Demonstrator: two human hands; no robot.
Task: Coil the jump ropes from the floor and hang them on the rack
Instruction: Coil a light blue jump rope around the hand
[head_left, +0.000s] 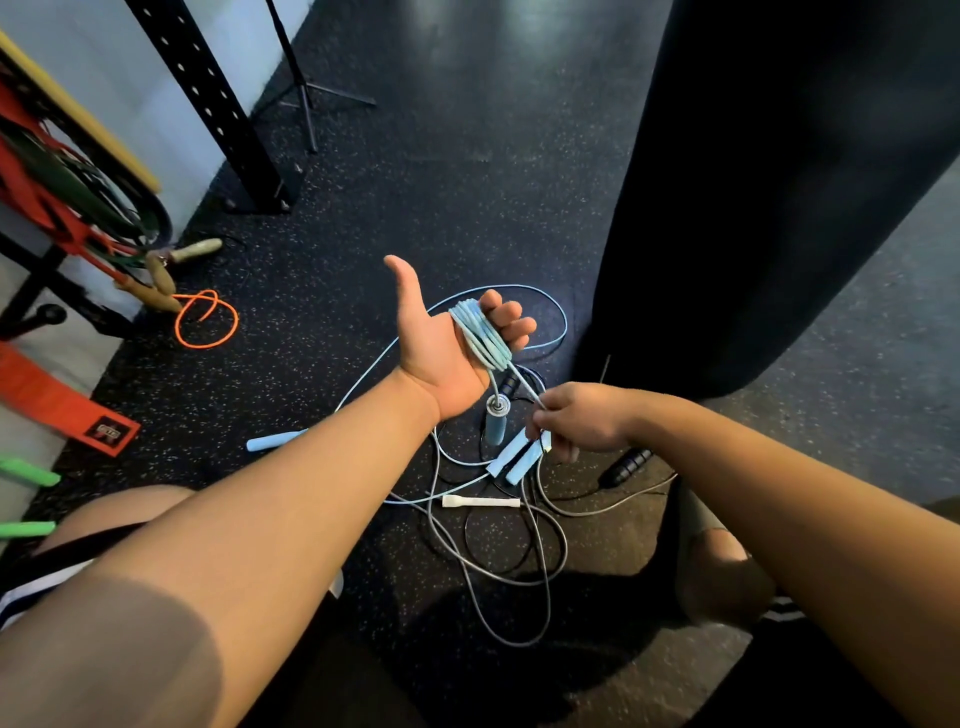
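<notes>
The left edge cuts off the rack and two green handles, the top the bag.

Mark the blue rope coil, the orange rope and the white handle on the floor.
blue rope coil (480, 338): head view, on the bundled wraps
orange rope (208, 345): head view, on the loop's lower arc
white handle (480, 502): head view, on its middle

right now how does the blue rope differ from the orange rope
The blue rope is wound in tight loops round the left hand, its strand pinched by the right hand; the orange rope lies untouched on the floor in one loose loop. The blue rope is pale, the orange rope bright. Both are thin cords.
</notes>
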